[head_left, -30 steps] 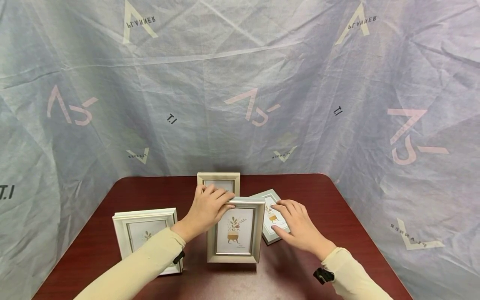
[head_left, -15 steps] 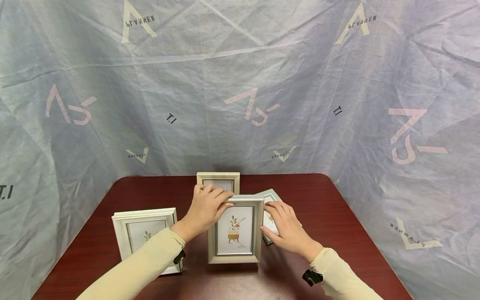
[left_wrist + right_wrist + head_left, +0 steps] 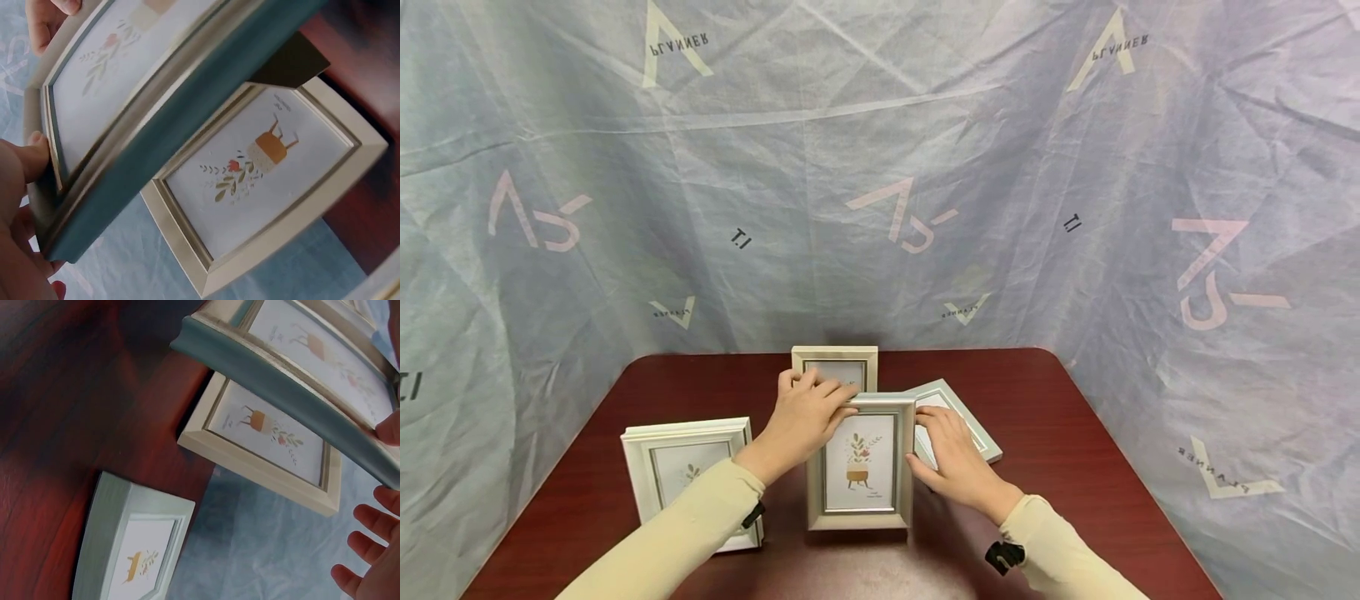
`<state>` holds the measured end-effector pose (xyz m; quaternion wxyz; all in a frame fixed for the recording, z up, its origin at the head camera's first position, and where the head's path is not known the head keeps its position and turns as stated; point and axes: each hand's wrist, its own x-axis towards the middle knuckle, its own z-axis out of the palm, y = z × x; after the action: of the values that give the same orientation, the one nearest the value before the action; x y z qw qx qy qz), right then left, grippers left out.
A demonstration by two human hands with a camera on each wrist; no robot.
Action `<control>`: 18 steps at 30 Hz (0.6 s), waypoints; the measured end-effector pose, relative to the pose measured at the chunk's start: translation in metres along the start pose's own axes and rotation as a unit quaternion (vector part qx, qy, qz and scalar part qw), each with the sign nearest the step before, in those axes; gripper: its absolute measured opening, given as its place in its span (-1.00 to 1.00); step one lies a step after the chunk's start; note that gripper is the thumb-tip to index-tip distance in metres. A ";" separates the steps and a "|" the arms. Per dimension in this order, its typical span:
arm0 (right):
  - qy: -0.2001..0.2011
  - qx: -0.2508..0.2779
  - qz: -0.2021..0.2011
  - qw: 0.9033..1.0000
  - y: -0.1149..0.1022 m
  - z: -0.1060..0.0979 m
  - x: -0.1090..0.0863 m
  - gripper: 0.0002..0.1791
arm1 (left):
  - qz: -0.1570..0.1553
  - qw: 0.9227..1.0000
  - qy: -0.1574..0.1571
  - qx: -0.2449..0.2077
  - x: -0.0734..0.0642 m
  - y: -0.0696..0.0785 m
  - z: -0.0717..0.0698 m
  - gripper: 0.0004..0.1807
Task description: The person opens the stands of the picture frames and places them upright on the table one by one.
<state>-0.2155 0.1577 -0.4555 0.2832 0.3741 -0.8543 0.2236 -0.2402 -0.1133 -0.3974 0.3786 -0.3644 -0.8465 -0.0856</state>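
Note:
A champagne-coloured picture frame with a potted-plant print stands upright at mid-table, facing me. My left hand grips its top left corner, thumb on the front and fingers over the top. At its right edge, my right hand pinches the frame between thumb and index finger; the other fingers spread out in the right wrist view. The left wrist view shows its blue-green side and a dark stand flap at the back. Behind it, partly covered, stands a cream picture frame.
A white picture frame stands at the left, partly hidden by my left sleeve. Right of centre, a pale green picture frame is tilted back behind my right hand. The dark red table is bordered by a grey printed cloth.
My right hand has moved left from beside the pale green frame to the right edge of the champagne frame and taken hold there. My left hand keeps its grip; the frame shifts slightly left.

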 end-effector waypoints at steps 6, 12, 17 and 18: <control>-0.006 -0.002 0.010 1.000 -0.004 0.009 0.005 -0.49 | 0.012 0.999 -0.028 0.035 -0.004 -0.004 -0.004 -0.73; -0.015 -0.017 0.024 0.999 -0.007 0.020 0.009 -0.48 | 0.005 0.997 -0.058 0.045 -0.006 -0.006 -0.010 -0.71; -0.028 -0.012 0.037 0.999 -0.012 0.027 0.013 -0.49 | -0.010 0.996 -0.073 0.057 -0.010 -0.009 -0.013 -0.73; -0.031 -0.011 0.039 0.999 -0.013 0.029 0.014 -0.49 | -0.014 0.995 -0.075 0.060 -0.011 -0.010 -0.013 -0.74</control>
<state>-0.2225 0.1250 -0.4655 0.2523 0.3440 -0.8790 0.2131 -0.2343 -0.1326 -0.3946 0.3343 -0.3349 -0.8809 -0.0123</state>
